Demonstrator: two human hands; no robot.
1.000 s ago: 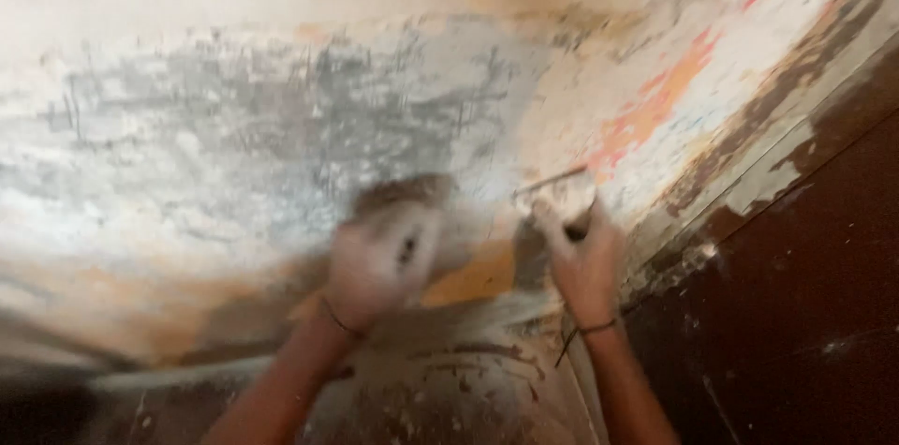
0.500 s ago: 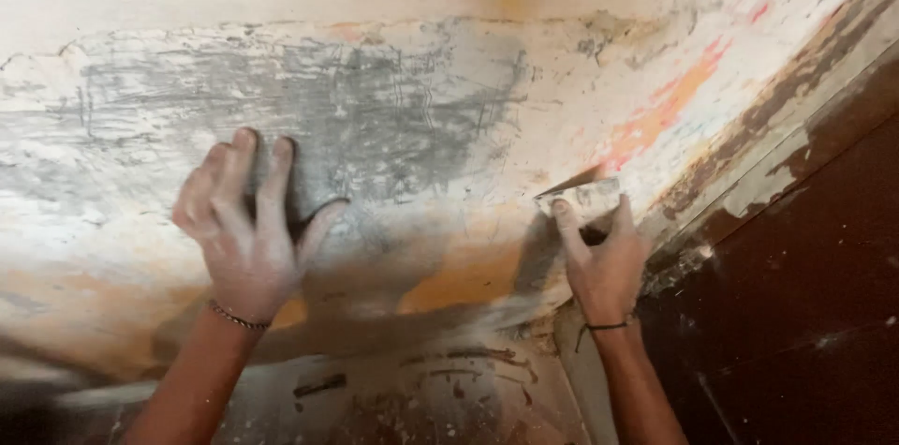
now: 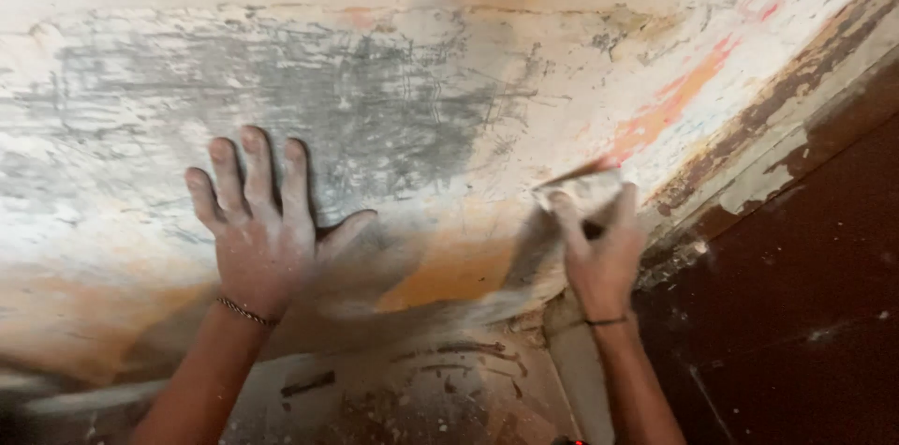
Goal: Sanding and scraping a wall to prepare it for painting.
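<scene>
Scraping looks well under way: the wall (image 3: 393, 117) shows a broad grey, scored patch where paint is gone, while orange and cream paint remains lower down and toward the right. The right hand (image 3: 604, 262) is clenched around a pale scraper (image 3: 582, 192) pressed to the wall (blade edge blurred); the left hand (image 3: 257, 229) lies flat with fingers spread, grasping nothing.

- I see a dark reddish-brown door or panel (image 3: 805, 314) filling the lower right, speckled with pale flecks and fine scratches.
- I see a strip of trim (image 3: 777, 140) running diagonally beside that panel, its pale paint flaking off to show brown beneath.
- I see a dusty floor (image 3: 412, 393) at the bottom, littered with plaster crumbs and a few dark chips.
- I see a pale, blurred ledge (image 3: 84, 398) at the lower left edge.
</scene>
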